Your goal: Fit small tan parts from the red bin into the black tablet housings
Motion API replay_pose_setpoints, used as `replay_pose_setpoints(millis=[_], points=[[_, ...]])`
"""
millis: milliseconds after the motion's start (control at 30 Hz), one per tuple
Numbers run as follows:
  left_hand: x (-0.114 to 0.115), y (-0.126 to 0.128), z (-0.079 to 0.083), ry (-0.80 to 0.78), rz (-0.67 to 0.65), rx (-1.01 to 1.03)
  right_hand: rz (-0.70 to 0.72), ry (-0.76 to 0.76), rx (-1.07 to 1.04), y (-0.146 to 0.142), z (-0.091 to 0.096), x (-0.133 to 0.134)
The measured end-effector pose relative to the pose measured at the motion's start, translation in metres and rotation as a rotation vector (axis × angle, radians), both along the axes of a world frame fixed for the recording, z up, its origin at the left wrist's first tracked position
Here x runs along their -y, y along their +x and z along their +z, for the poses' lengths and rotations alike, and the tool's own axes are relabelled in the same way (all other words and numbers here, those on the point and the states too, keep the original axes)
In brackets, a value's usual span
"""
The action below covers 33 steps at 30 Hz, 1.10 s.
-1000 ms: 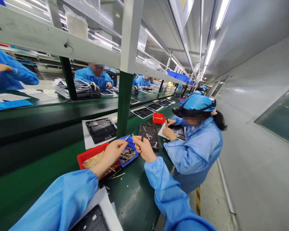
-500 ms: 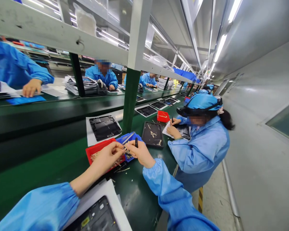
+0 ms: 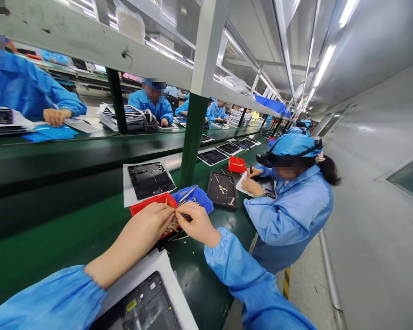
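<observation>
My left hand (image 3: 147, 224) reaches in over the red bin (image 3: 137, 208), thumb and fingers pinched together. What they hold, if anything, is too small to make out. Its fingertips meet those of my right hand (image 3: 198, 223), which is closed around a slim black tool (image 3: 186, 217). The red bin holds many thin pale strips (image 3: 171, 228), partly hidden by my hands. Against it stands a blue bin (image 3: 203, 200) with more pale bits and a metal tool, apparently tweezers (image 3: 187, 194). Nearest me, a black tablet housing (image 3: 147, 302) lies on white paper (image 3: 174, 284).
Another black housing (image 3: 151, 180) lies on white paper behind the bins. A dark tray (image 3: 222, 190) with loose strips sits right of the blue bin, near a small red bin (image 3: 237, 164). A green post (image 3: 192, 137) rises behind. A co-worker (image 3: 289, 206) works at the right.
Both hands have come lower and nearer me, over the red bin's front. The black tool has tipped from upright to nearly flat. The view has shifted slightly.
</observation>
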<state>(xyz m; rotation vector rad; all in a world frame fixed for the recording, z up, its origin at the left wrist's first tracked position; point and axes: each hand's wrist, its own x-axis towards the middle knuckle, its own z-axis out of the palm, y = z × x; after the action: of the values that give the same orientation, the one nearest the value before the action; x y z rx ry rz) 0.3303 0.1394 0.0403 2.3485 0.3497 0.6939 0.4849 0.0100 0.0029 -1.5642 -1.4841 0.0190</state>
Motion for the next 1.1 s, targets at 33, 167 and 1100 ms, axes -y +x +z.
replay_pose_setpoints(millis=[33,167,1100], points=[[0.000,-0.001,-0.001,0.025,-0.006,-0.004,0.000,-0.023,0.035,0.000,-0.001,0.000],[-0.005,0.000,-0.006,0.088,-0.008,-0.021,0.001,-0.070,0.031,-0.002,0.001,0.000],[0.001,-0.004,-0.011,0.273,0.076,-0.108,0.016,-0.082,-0.589,-0.011,0.005,-0.006]])
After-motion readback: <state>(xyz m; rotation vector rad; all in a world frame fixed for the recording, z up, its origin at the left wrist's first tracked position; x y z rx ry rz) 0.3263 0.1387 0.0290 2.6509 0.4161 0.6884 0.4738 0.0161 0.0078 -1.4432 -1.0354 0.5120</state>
